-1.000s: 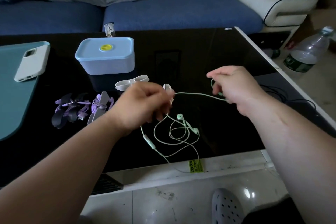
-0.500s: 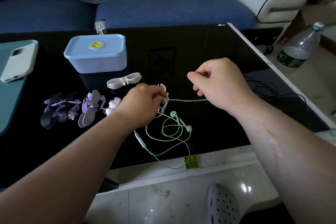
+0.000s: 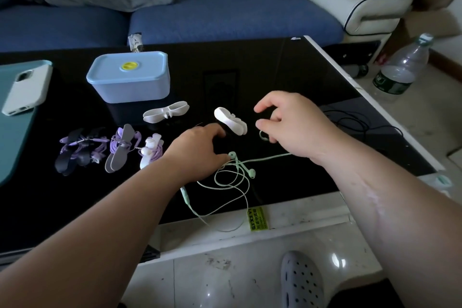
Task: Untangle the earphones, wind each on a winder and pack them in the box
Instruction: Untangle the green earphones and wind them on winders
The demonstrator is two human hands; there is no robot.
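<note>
A mint-green earphone (image 3: 231, 177) lies in loose loops on the black table (image 3: 250, 70) near its front edge. My right hand (image 3: 292, 125) has its fingers curled round the cord's end, and a small green loop shows at its fingertips. The cord runs from under that wrist back to the earbuds. A white winder (image 3: 231, 121) lies between my hands. My left hand (image 3: 200, 150) rests on the table with its fingers stretched out. Its fingertips are at the winder's near end and its thumb is beside one earbud. The light blue box (image 3: 127, 77) stands lidded at the back left.
A second white winder (image 3: 165, 112) lies in front of the box. Three purple earphones on winders (image 3: 120, 149) sit left of my left hand. A white phone (image 3: 25, 90) is at the far left, a black cable (image 3: 350, 120) on the right, and a bottle (image 3: 400, 67) on the floor.
My left hand has let go of the white winder, which now lies free on the table. My right hand came closer, and the taut green cord has gone slack.
</note>
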